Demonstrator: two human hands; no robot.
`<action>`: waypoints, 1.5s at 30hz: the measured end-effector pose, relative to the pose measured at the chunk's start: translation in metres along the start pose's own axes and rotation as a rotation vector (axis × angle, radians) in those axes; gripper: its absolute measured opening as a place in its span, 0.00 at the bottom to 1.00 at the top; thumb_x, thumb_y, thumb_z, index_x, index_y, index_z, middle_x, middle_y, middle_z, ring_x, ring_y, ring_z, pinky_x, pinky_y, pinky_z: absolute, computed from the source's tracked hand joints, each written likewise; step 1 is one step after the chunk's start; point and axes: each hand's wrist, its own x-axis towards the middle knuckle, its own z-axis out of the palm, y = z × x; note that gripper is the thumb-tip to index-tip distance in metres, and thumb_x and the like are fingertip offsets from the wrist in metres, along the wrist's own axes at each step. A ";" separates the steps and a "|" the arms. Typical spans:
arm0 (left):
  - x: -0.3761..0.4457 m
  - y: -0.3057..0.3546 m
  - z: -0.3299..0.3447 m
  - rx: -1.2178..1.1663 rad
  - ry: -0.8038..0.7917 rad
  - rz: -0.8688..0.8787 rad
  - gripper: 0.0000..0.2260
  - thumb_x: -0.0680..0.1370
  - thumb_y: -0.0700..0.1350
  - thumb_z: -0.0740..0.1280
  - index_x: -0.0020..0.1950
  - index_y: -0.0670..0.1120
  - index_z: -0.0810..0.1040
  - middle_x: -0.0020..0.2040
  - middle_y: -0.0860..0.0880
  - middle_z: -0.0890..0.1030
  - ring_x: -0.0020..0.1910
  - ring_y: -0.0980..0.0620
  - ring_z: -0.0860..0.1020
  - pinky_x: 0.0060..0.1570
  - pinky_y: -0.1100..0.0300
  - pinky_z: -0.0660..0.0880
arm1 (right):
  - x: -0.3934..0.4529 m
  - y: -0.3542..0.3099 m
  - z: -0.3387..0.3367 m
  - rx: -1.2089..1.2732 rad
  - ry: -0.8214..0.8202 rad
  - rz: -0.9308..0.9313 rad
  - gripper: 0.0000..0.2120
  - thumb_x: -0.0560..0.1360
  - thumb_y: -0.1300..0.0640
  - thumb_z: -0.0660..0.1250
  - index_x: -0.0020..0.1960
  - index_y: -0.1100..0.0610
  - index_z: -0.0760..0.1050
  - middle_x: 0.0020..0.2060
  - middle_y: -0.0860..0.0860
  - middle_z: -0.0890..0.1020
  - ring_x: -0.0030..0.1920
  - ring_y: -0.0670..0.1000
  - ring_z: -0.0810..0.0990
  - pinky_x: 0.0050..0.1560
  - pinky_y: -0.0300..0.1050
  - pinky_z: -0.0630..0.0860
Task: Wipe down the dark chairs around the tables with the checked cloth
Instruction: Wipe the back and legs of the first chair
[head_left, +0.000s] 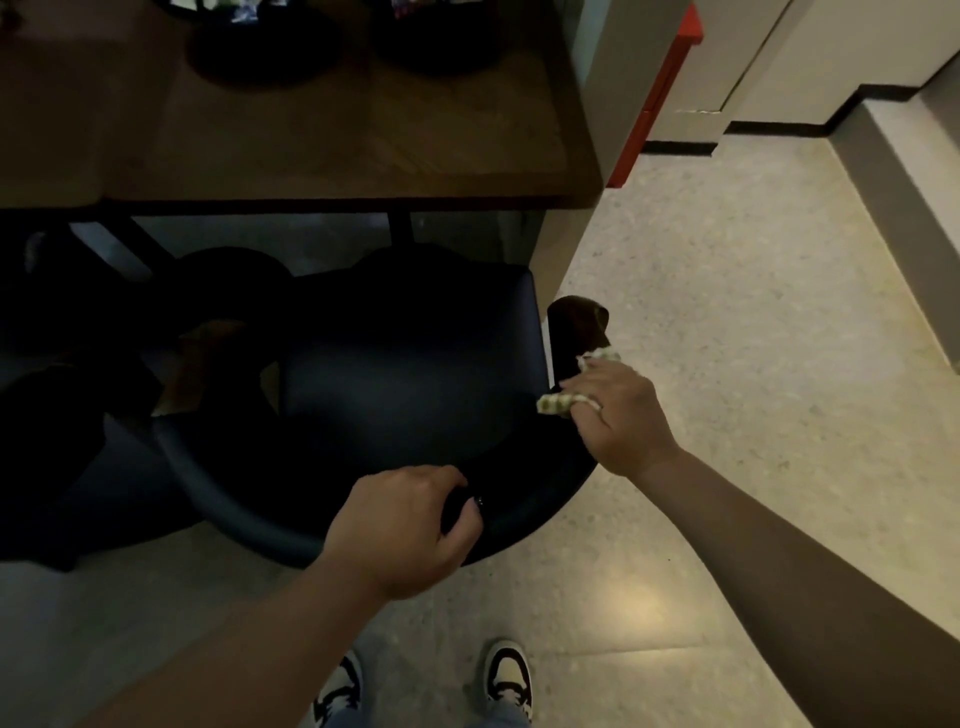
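Gripping with both hands: the right hand (615, 413) is curled round the bunched pale checked cloth (560, 402), pressing it onto the right armrest of the dark rounded padded chair (405, 379), while the left hand (410, 525) curls over the curved top of the chair's backrest, steadying it. The cloth is soft and limp, light enough to wad in one fist; only small folds show beside the fingers. It should drag well over the chair's smooth, faintly glossy upholstery, which looks like leather or vinyl, firm but padded. The armrest ends in a brown, harder-looking tip (579, 322). The chair seems moderately heavy and may swivel or shift, so the backrest rim is the sensible place to hold. It sits tucked against the brown wooden counter (363, 150), on a pale speckled floor (727, 312). A second dark chair (78, 467) stands just to the left.
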 end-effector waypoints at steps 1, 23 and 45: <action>0.000 0.000 0.000 0.006 -0.007 0.003 0.25 0.73 0.63 0.47 0.51 0.54 0.79 0.43 0.55 0.82 0.40 0.55 0.79 0.37 0.60 0.73 | -0.004 -0.006 -0.001 -0.019 -0.001 -0.025 0.20 0.71 0.53 0.56 0.42 0.60 0.85 0.40 0.55 0.86 0.46 0.58 0.83 0.61 0.46 0.71; -0.016 -0.097 -0.038 0.154 -0.216 0.290 0.34 0.71 0.67 0.39 0.62 0.56 0.76 0.56 0.56 0.80 0.53 0.53 0.79 0.49 0.54 0.76 | -0.017 -0.062 -0.013 -0.316 -0.468 0.141 0.38 0.70 0.37 0.41 0.66 0.53 0.75 0.66 0.53 0.76 0.73 0.57 0.63 0.76 0.48 0.44; -0.016 -0.211 -0.077 0.014 -0.132 -0.098 0.32 0.78 0.68 0.46 0.75 0.53 0.65 0.79 0.50 0.58 0.78 0.53 0.46 0.75 0.51 0.47 | -0.059 -0.207 0.064 -0.338 -0.313 0.107 0.25 0.75 0.50 0.51 0.61 0.59 0.79 0.57 0.56 0.82 0.58 0.56 0.80 0.71 0.54 0.60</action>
